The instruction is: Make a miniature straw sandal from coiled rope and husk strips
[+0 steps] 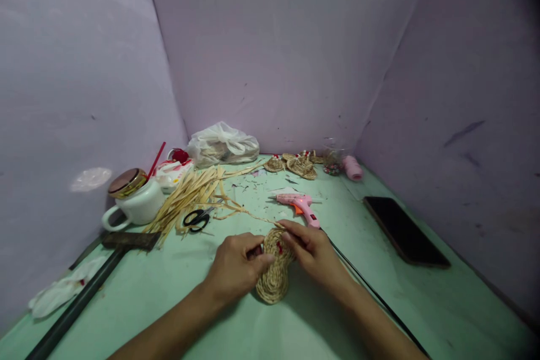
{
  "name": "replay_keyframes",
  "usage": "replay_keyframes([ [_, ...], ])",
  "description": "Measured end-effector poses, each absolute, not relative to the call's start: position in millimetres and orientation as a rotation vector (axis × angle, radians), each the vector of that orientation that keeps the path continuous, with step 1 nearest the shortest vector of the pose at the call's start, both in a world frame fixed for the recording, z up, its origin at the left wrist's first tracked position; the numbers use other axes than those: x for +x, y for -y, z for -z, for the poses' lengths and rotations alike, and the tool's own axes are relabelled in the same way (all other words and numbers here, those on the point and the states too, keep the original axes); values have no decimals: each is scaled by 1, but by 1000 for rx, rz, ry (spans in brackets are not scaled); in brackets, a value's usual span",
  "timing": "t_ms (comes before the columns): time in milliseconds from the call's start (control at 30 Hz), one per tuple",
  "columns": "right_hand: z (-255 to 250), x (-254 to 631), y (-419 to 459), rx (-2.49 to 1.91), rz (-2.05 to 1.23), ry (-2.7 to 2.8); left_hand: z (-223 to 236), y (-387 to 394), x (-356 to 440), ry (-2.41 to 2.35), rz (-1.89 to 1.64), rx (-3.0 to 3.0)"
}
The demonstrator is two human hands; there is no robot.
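A small coiled straw piece (273,281), shaped like a shoe sole with a red spot near its upper end, is held between my two hands above the table. My left hand (238,264) pinches its left edge, thumb on top. At the upper right edge, my right hand (310,247) has its fingers closed on the piece and a straw strand (257,216). That strand runs back to a loose bundle of dry straw (189,194). Just beyond my right hand lies a pink glue gun (297,200), its cord running to the lower right.
Black-handled scissors (196,219), a hammer (130,241) and a white mug (143,202) are at left. Behind are a white plastic bag (223,143), woven straw pieces (300,166), a clear cup (333,157) and pink thread (352,169). A phone (405,230) lies right.
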State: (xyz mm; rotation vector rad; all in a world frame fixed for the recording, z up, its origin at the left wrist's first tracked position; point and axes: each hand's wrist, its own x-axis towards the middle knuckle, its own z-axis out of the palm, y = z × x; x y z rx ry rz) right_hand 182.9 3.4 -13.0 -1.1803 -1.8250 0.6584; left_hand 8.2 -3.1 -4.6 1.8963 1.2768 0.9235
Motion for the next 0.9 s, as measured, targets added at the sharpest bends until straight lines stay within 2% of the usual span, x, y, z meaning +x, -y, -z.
replay_keyframes([
  [133,14,181,-3,-1190,-709,1802,2,8,1,-1258,-1383,2344],
  [200,13,180,-2,-1159,-746,1824,-1,6,-2,-1217,-1494,2478],
  [367,11,178,-2,-1128,-780,1826,-4,-3,-1,-1339,-1250,2545],
  [600,20,172,-1,-1232,-877,1579,-2,-5,4,-1350,-813,2100],
  [767,21,169,-1,-1237,-862,1480,-1,-9,7,-1086,-795,1718],
  [900,23,167,-3,-1240,-932,1430,8,-12,11,-1184,-788,1410],
])
